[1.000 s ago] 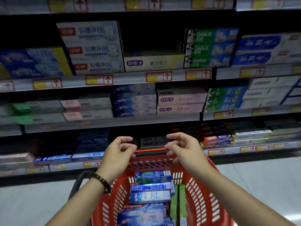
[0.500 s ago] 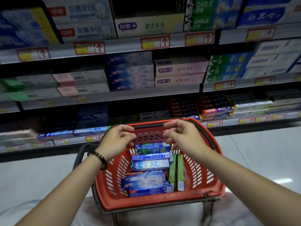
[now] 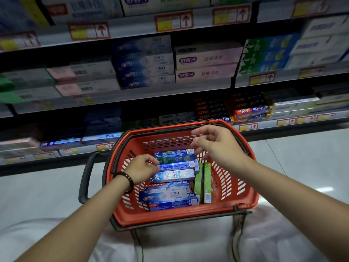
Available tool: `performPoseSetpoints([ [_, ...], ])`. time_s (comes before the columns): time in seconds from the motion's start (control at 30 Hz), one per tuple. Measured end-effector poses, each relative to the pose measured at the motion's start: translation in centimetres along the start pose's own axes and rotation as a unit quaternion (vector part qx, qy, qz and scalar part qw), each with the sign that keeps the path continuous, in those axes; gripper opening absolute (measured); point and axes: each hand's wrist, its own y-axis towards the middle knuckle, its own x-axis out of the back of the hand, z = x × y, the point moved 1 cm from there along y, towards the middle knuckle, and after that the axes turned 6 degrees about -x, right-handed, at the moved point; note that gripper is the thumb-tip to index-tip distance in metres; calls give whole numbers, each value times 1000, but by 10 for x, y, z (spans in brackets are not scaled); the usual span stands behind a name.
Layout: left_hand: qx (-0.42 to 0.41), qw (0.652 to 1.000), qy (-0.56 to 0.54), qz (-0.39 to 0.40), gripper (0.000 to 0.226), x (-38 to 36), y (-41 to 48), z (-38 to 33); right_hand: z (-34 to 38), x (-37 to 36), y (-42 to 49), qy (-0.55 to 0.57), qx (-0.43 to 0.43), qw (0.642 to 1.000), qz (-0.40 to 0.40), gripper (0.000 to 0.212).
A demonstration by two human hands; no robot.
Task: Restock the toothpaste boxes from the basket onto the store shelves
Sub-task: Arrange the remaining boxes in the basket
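Below, pale floor (image 3: 47, 190) meets dim stocked shelves (image 3: 132, 95) behind red basket (image 3: 170, 216).

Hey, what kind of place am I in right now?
Most likely a shop's toothpaste aisle: shelves stacked with toothpaste boxes, price tags along the shelf edges, and a red shopping basket holding more boxes.

Pale glossy floor (image 3: 302, 157) below, red-and-yellow price tags (image 3: 173, 21) with arrows.
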Motion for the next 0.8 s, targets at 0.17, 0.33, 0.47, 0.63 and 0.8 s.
performPoseSetpoints([
  [0.17, 27, 992, 112, 43, 15, -32, 21, 32, 2, -1, 0, 10, -7, 1000, 10, 16],
  [0.33, 78, 956, 254, 124, 26, -52, 32, 64, 4, -1, 2, 19, -4, 1000, 13, 16],
  [0.47, 78, 943, 294, 133, 30, -66, 36, 77, 5, 4, 3, 29, -1, 999, 14, 16],
  [0.63, 77, 926, 348, 126, 36, -67, 35, 85, 9, 4, 4, 36, -2, 999, 21, 17],
  [0.8, 72, 912, 379, 137, 49, -67, 35, 84, 11, 5, 5, 29, -4, 999, 20, 19],
])
